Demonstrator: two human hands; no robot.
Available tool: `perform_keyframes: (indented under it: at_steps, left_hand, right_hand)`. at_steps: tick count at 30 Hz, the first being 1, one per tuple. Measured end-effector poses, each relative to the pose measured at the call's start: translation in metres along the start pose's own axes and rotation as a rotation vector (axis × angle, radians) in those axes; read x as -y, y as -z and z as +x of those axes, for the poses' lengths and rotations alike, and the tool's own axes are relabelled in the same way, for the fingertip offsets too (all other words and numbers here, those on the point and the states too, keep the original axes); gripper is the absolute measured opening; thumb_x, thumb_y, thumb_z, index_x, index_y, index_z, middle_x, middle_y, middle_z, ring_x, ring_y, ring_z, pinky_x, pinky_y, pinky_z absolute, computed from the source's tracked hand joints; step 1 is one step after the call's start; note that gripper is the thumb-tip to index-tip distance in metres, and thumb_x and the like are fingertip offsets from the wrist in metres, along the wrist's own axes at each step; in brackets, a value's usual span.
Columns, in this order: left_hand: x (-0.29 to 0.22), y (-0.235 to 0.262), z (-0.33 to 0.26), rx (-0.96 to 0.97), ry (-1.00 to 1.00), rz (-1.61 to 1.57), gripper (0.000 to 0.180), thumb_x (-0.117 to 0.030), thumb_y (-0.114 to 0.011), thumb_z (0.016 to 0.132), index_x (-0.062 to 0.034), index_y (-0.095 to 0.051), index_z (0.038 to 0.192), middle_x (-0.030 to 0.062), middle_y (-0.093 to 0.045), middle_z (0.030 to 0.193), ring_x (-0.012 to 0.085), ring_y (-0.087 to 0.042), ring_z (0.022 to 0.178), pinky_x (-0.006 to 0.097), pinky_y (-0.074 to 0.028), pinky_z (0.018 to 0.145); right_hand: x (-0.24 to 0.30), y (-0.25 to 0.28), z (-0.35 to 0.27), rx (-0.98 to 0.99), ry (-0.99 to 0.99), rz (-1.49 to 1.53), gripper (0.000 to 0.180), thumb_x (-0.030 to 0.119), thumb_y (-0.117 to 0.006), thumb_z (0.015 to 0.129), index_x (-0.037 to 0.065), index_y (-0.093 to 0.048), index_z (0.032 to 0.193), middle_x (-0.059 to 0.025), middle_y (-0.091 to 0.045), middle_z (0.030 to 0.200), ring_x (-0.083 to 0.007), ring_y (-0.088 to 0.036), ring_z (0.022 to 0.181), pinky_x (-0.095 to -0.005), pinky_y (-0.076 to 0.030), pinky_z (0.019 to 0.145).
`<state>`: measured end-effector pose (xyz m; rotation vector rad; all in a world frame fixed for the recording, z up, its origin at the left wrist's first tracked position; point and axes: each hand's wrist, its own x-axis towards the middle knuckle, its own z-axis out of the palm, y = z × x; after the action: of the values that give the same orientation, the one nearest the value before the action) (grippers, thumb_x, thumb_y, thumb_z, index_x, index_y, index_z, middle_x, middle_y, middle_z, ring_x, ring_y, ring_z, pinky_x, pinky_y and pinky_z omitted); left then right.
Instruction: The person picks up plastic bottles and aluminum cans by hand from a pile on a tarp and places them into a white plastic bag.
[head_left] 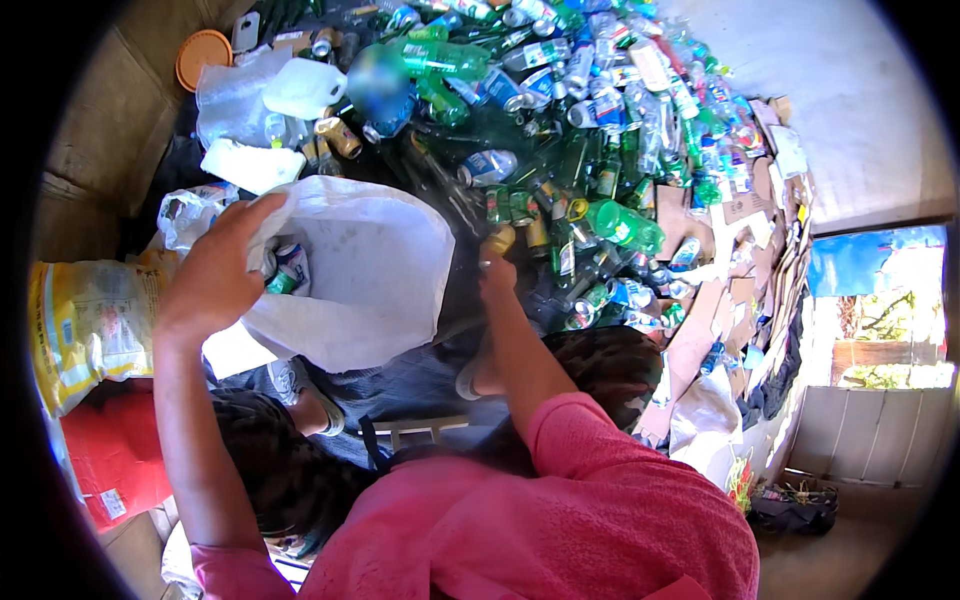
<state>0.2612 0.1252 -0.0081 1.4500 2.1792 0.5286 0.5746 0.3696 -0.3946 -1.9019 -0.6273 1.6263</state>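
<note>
A large white sack (400, 235) gapes between my legs, and a few crushed cans (292, 262) lie inside its left part. My left hand (215, 270) grips the sack's rim at its upper left, with the thumb and fingers closed on the cloth. To the right of the opening, my right hand (495, 280) is closed around a small gold can (500, 240), partly hidden by the fingers. Just beyond that hand lie green cans (515, 207) and a green plastic bottle (625, 226) on the heap.
A big heap of bottles and cans (590, 100) spreads ahead and to the right. White plastic jugs (305, 88) lie at the far left, near an orange lid (203, 58). Beside my left arm are a yellow printed sack (95, 330) and a red box (118, 450). Flattened cardboard (700, 310) is stacked on the right.
</note>
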Motion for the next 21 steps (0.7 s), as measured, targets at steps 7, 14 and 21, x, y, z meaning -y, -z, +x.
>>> perform_keyframes:
  at_steps: [7,14,21]
  left_hand:
    - [0.018,-0.009,0.000,-0.065,-0.052,0.041,0.074,0.010,-0.054,0.073,-0.0126,-0.048,0.143,0.0211,-0.052,0.136,0.0388,-0.054,0.123,0.041,-0.044,0.103]
    - [0.031,-0.025,0.002,-0.315,-0.047,0.098,0.061,0.005,-0.053,0.078,-0.0112,-0.053,0.137,0.0230,-0.057,0.129,0.0377,-0.061,0.115,0.043,-0.050,0.097]
    - [0.006,-0.053,-0.005,-0.102,-0.041,0.176,0.053,-0.006,-0.065,0.076,-0.0023,-0.056,0.129,0.0190,-0.061,0.124,0.0353,-0.061,0.114,0.042,-0.052,0.095]
  right_hand:
    - [0.052,0.025,-0.083,0.162,0.275,0.141,0.038,0.027,-0.075,0.082,0.008,-0.061,0.112,-0.0017,-0.060,0.090,-0.0114,-0.055,0.076,-0.0305,-0.045,0.061]
    - [0.082,0.056,-0.213,0.468,0.678,-0.183,0.042,0.022,-0.071,0.088,0.005,-0.057,0.124,-0.0068,-0.061,0.099,-0.0136,-0.060,0.084,-0.0255,-0.050,0.067]
    - [0.064,0.038,-0.282,0.735,0.489,-0.669,0.047,0.026,-0.068,0.091,0.006,-0.053,0.130,-0.0095,-0.061,0.113,-0.0184,-0.064,0.098,-0.0298,-0.053,0.079]
